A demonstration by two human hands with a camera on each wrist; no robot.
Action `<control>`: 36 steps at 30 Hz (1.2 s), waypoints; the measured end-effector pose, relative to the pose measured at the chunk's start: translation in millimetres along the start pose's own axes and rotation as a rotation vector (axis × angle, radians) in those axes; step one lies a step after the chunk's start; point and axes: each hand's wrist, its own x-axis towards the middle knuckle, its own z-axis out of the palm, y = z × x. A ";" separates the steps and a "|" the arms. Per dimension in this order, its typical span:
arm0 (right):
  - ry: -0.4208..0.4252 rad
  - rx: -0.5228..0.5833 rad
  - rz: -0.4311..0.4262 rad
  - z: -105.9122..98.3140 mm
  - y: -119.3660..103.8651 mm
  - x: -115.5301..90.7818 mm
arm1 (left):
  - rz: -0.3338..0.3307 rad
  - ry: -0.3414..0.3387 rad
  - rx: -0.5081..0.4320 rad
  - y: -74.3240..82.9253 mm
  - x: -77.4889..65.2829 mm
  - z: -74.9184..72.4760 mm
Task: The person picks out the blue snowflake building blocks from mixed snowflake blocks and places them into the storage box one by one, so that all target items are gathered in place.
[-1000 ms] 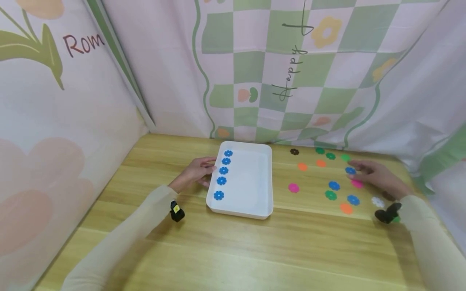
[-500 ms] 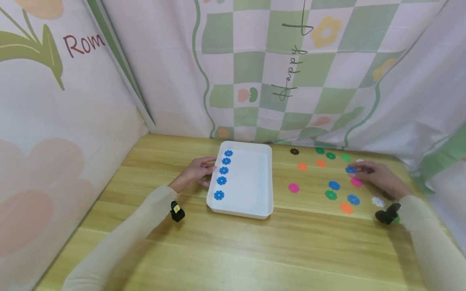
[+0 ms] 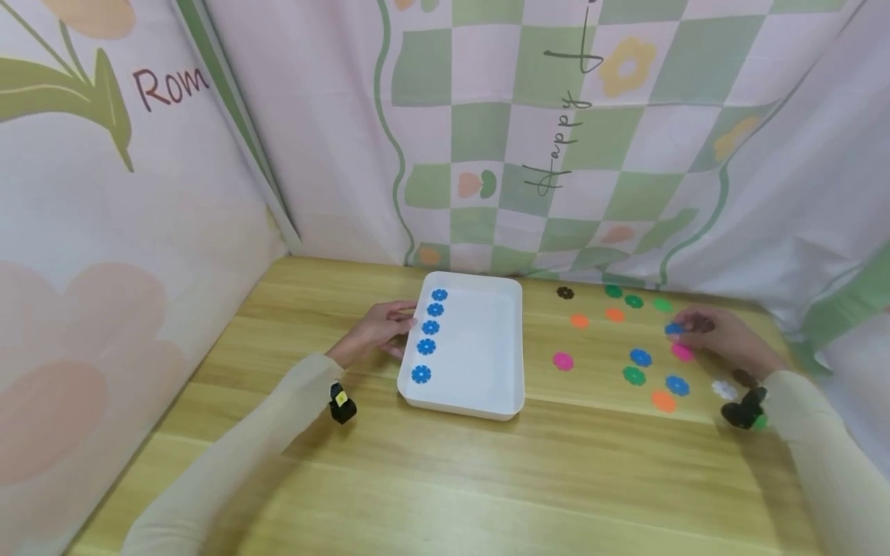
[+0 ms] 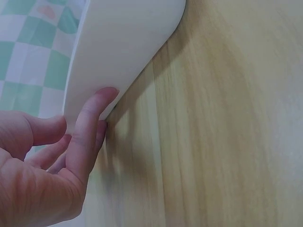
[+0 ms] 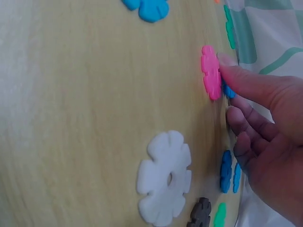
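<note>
My left hand [image 3: 381, 326] holds the left wall of a shallow white tray [image 3: 480, 405], thumb at the rim and fingers against the outer side. The left wrist view shows an index finger [image 4: 90, 116] on the tray's outer wall [image 4: 120, 40]. Inside the tray, several blue flower-shaped discs line up along the left side, among them the nearest blue disc [image 3: 421, 374]. At the right, my right hand [image 3: 726, 337] pinches another blue flower disc [image 3: 674, 329] between thumb and fingers, mostly hidden in the right wrist view. A pink disc [image 5: 211, 73] overlaps the thumb there.
Scattered flower discs lie right of the tray, including an orange disc [image 3: 664, 401], a green disc [image 3: 634, 376], a brown disc [image 3: 565, 293] and a white disc [image 5: 165, 179]. A patterned curtain [image 3: 487, 139] hangs behind the wooden table [image 3: 431, 486].
My right fingers have drawn together round the blue disc, which lay between spread fingers before. My left hand stays at the tray. The head view has shifted slightly.
</note>
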 end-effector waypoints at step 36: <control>-0.254 0.713 -0.015 71.5 -216.7 65.2 | -0.045 0.022 -0.012 2.3 5.1 1.4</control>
